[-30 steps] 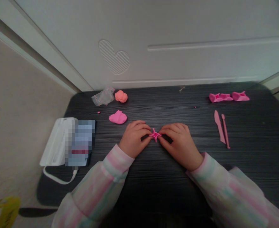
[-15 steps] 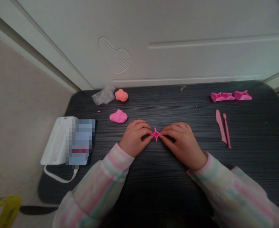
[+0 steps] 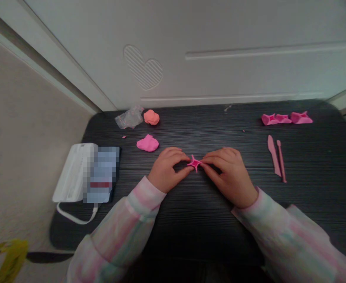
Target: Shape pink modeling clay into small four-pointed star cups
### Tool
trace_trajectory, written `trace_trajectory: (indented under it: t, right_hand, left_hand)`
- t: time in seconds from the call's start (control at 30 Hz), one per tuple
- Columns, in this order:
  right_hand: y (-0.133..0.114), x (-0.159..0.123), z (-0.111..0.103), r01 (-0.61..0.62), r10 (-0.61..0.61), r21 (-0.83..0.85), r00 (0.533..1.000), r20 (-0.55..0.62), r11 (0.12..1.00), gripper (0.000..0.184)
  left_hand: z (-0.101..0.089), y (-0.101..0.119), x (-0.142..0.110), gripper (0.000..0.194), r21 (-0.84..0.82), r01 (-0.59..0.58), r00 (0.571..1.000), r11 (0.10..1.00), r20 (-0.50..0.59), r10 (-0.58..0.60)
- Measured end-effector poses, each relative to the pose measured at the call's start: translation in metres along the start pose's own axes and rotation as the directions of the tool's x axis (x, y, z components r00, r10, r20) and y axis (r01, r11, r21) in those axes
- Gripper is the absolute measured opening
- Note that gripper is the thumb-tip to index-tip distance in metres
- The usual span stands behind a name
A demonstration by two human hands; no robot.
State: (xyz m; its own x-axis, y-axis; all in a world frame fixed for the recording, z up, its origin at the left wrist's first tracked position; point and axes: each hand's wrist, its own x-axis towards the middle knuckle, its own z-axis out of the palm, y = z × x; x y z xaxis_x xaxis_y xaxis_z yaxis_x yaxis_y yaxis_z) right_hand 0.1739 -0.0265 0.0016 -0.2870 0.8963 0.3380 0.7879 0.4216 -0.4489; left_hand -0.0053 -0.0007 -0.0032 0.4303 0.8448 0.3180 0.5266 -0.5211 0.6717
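A small pink modelling clay piece [image 3: 194, 163], pinched into a four-pointed star shape with a hollow middle, is between my hands over the dark table. My left hand [image 3: 170, 168] has thumb and forefinger closed round its left point. At the right point, the thumb and fingertips of my right hand [image 3: 230, 175] pinch the clay. A larger pink clay lump [image 3: 148, 143] lies beyond my left hand. To the right of my right hand lie a pink plastic clay knife [image 3: 274, 154] and a thin pink modelling stick [image 3: 282, 161], side by side.
Several shaped pink clay pieces [image 3: 286, 118] stand in a row at the back right. Further left are an orange clay lump [image 3: 151, 117], a crumpled clear plastic wrapper [image 3: 130, 117], a phone [image 3: 103, 175] and a white device [image 3: 74, 173] with a cable. A white panel [image 3: 234, 78] borders the table's back.
Around the clay star the fingers have shifted slightly, with the left thumb reaching a little further along its lower left side. The star is turned a bit. Both hands stay on it.
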Motion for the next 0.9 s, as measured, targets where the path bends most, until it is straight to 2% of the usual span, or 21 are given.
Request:
trace_trajectory:
  t: [0.1,0.2,0.4,0.5,0.7,0.9]
  right_hand:
    - [-0.0012,-0.0003,-0.0009,0.061,-0.062,-0.035,0.997,-0.047,0.998,0.009]
    - [-0.0028,-0.0009,-0.0014,0.114,-0.118,-0.064,0.990,-0.071,0.991,0.009]
    - [-0.0042,-0.0021,-0.0002,0.147,-0.149,-0.032,0.986,-0.075,0.989,0.011]
    - [-0.0045,-0.0020,0.0010,0.120,-0.118,0.019,0.991,-0.058,0.993,0.015]
    - [-0.0068,-0.0010,-0.0001,-0.020,0.024,0.154,0.999,-0.027,0.988,0.020]
    - [-0.0095,-0.0013,-0.0025,-0.009,-0.002,0.251,0.999,0.042,0.968,0.025]
  left_hand:
    - [-0.0029,0.0051,0.0004,0.023,-0.073,0.106,0.994,0.992,0.012,-0.105]
    - [-0.0043,0.0079,0.0011,0.026,-0.146,0.170,0.985,0.975,0.058,-0.163]
    - [-0.0019,0.0070,0.0012,0.018,-0.168,0.128,0.989,0.977,0.096,-0.113]
    - [-0.0009,0.0064,0.0009,0.017,-0.168,0.109,0.992,0.980,0.085,-0.096]
    - [-0.0021,0.0072,0.0002,0.018,-0.205,0.107,0.993,0.973,0.065,-0.096]
    - [-0.0028,0.0094,0.0002,0.018,-0.262,0.199,0.979,0.944,0.091,-0.181]
